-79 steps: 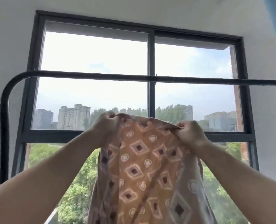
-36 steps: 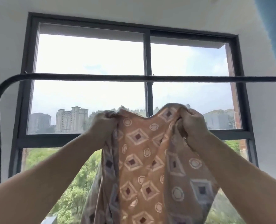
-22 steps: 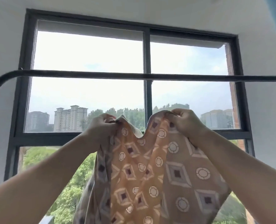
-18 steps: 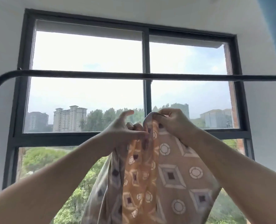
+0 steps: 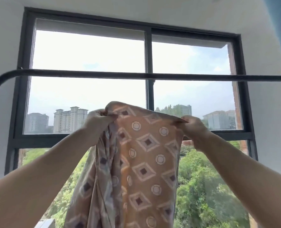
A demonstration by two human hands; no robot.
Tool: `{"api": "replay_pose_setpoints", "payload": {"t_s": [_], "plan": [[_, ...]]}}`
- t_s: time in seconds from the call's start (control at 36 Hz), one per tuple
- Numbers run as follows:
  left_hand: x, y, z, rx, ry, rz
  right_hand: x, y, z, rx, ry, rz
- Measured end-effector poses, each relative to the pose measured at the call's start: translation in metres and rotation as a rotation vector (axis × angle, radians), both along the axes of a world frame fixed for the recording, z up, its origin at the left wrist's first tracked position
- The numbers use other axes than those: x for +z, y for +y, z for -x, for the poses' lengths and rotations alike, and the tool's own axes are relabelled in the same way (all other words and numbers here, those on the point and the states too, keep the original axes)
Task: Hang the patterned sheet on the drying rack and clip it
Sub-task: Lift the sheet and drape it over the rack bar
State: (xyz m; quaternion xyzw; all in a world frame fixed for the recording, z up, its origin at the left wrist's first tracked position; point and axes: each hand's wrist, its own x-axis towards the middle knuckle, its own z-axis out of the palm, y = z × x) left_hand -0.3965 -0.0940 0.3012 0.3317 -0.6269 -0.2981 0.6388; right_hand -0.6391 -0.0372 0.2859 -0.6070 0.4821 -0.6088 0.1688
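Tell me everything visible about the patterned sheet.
The patterned sheet is thin-looking orange cloth printed with pale diamonds and rings, greyer on its bunched left folds. The left hand and right hand pinch its top edge, stretched between them. The rest hangs down out of frame, below the rack bar, not touching it.

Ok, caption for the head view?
Left hand and right hand hold the patterned sheet below the drying rack bar, not yet draped.

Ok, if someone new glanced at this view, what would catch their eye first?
The orange patterned sheet, centre frame, held up by its top edge between the left hand and the right hand. Just above it, the dark rack bar runs across a big bright window.
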Motion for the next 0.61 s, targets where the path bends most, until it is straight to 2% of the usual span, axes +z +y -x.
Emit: {"api": "replay_pose_setpoints", "payload": {"t_s": [0.06, 0.14, 0.28, 0.44, 0.53, 0.61], "plan": [[-0.003, 0.000, -0.004, 0.010, -0.046, -0.009, 0.008, -0.002, 0.001, -0.016, -0.144, 0.083], [-0.007, 0.003, -0.007, 0.001, -0.100, -0.025, 0.010, -0.002, -0.007, 0.044, -0.273, 0.105], [-0.008, 0.007, -0.015, -0.030, -0.156, -0.073, 0.005, -0.001, -0.012, 0.036, -0.263, 0.188], [-0.013, 0.014, -0.016, -0.034, -0.171, -0.126, 0.009, 0.001, -0.020, 0.093, -0.260, 0.185], [-0.017, 0.021, -0.008, 0.010, -0.320, -0.125, 0.005, 0.001, -0.028, 0.108, -0.221, 0.162], [-0.023, 0.032, 0.010, 0.122, -0.581, -0.030, 0.001, 0.000, -0.041, 0.179, -0.159, 0.180]]}}
